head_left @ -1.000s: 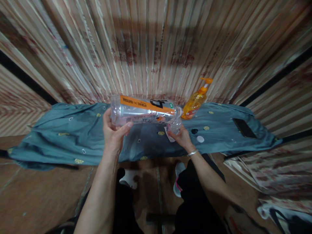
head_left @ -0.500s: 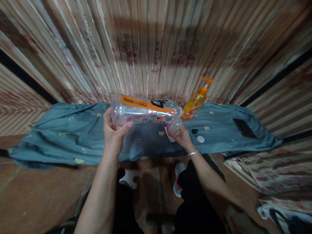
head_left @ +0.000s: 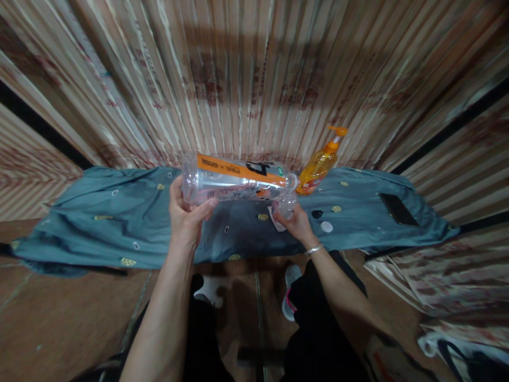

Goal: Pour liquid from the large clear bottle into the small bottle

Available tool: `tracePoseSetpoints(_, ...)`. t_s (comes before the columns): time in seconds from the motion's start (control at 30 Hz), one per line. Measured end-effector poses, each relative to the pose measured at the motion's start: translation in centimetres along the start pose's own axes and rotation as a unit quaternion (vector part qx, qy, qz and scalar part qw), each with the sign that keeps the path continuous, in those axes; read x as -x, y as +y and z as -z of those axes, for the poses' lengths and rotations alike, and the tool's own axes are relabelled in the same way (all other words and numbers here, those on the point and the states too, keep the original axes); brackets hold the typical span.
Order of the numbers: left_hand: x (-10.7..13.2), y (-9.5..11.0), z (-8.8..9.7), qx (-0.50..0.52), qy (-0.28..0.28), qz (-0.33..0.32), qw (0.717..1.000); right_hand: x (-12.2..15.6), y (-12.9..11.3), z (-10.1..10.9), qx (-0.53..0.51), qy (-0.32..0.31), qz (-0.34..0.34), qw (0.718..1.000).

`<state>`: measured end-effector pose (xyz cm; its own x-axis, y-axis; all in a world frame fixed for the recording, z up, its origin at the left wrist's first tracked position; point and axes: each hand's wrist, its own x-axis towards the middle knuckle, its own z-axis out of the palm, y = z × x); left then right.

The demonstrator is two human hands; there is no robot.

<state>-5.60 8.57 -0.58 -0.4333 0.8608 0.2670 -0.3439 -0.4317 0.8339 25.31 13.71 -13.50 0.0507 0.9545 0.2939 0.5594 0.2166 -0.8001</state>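
Note:
My left hand (head_left: 185,217) grips the base of a large clear plastic bottle (head_left: 238,181) with an orange label. The bottle lies nearly level in the air, its mouth to the right. Right under that mouth, my right hand (head_left: 296,223) is closed around a small clear container (head_left: 285,204) standing on the blue-grey cloth (head_left: 119,223). A metal bracelet is on my right wrist.
An orange pump bottle (head_left: 320,165) stands just behind the small container. A black phone (head_left: 397,208) lies at the cloth's right end. A white cap (head_left: 326,227) and a dark one (head_left: 317,214) lie near my right hand. Striped sheets line the wall behind. Bags sit lower right.

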Motion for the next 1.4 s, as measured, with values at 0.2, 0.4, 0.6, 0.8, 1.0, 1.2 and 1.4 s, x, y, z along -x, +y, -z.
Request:
tracePoseSetpoints(0.2, -0.11, -0.35, 0.37, -0.008, -0.014, -0.010, 1.000, 0.05, 0.11, -0.10, -0.002, 0.007, -0.002, 1.000)
tracePoseSetpoints(0.4, -0.21, -0.72, 0.82, -0.015, -0.016, -0.008, 1.000, -0.03, -0.03, -0.04, 0.013, 0.009, -0.007, 1.000)
tracePoseSetpoints(0.6, -0.15, -0.44, 0.53, -0.013, -0.012, -0.007, 1.000, -0.02, -0.28, 0.04, 0.022, 0.009, -0.014, 1.000)
tracePoseSetpoints(0.8, -0.21, -0.47, 0.74, -0.013, -0.010, -0.007, 1.000, -0.05, -0.39, 0.09, 0.018, 0.006, -0.019, 1.000)
tracePoseSetpoints(1.0, -0.19, -0.61, 0.73, -0.003, -0.007, -0.008, 1.000, -0.06, 0.02, 0.06, 0.013, 0.003, -0.014, 1.000)
tracePoseSetpoints(1.2, -0.28, -0.60, 0.39, 0.011, 0.001, -0.012, 1.000, -0.11, 0.44, -0.16, -0.003, 0.013, 0.003, 1.000)
tracePoseSetpoints(1.4, -0.37, -0.72, 0.44, 0.014, 0.005, -0.016, 1.000, -0.14, 0.53, -0.28, 0.004, 0.018, -0.009, 1.000)
